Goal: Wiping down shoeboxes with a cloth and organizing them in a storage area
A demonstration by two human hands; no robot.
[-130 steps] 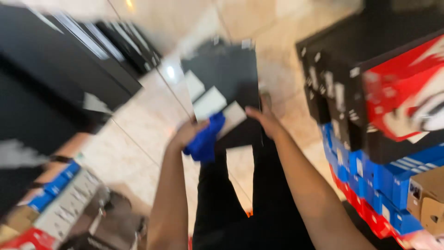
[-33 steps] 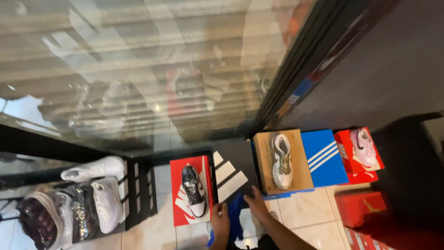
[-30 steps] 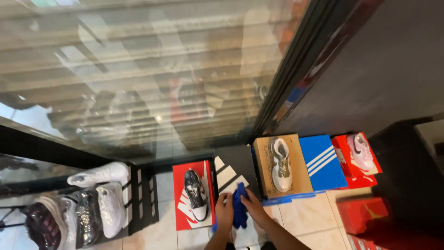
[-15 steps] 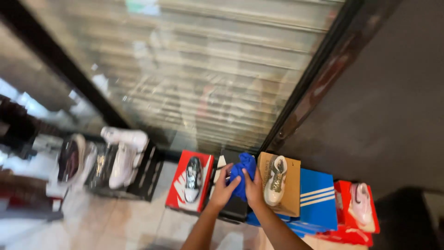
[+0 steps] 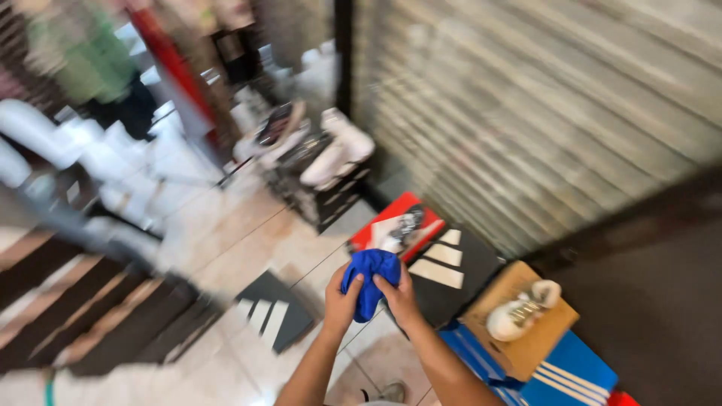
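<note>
Head view: we hold a crumpled bright-blue cloth in both hands above a pale tiled floor. Going by the picture, the cloth is gathered and in hand but is not pressed against any surface; no box or shoe is under it in contact, so any wiping remains undone.

Beyond the grip, a ribbed metal shutter fills the upper right. Just past the cloth lies a black shoebox lid with three white stripes; beside it, a red shoebox with a dark shoe on top. Right of the grip sits a tan cardboard box bearing a white sneaker, over a blue striped box. Left of the grip, another black striped lid lies flat on the floor.

The left hand and right hand both close around the cloth, fingers bunching it. The cloth looks soft, thick and wadded into a rounded lump.
</note>
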